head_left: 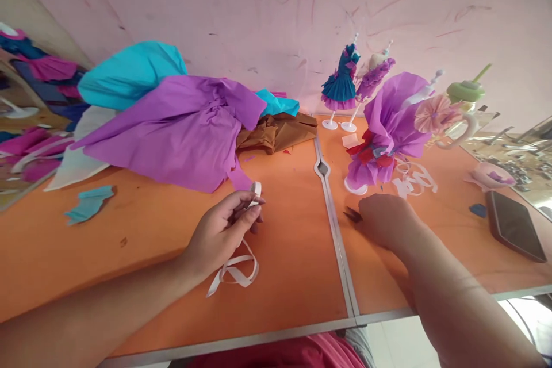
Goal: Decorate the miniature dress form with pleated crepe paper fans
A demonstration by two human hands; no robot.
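Observation:
A narrow white ribbon-like strip [240,277] is pinched in my left hand [228,224], with a small curl of it above the fingertips. Its loose end loops down onto the orange table below the hand. My right hand [386,218] is closed around small scissors [352,214], whose dark pointed tips stick out to the left just above the table; the handles are hidden in the fist. Just beyond that hand stands a small dress form wrapped in purple crepe paper [397,121], with red and blue scraps near its lower part.
Big purple paper [172,132], turquoise paper [133,72] and brown paper [280,131] lie at the back left. Two dressed miniature forms [340,86] stand by the wall. A phone [515,224], a green-lidded cup [466,92] and tangled white strips [414,180] are right. A metal-edged seam [334,224] divides the tables.

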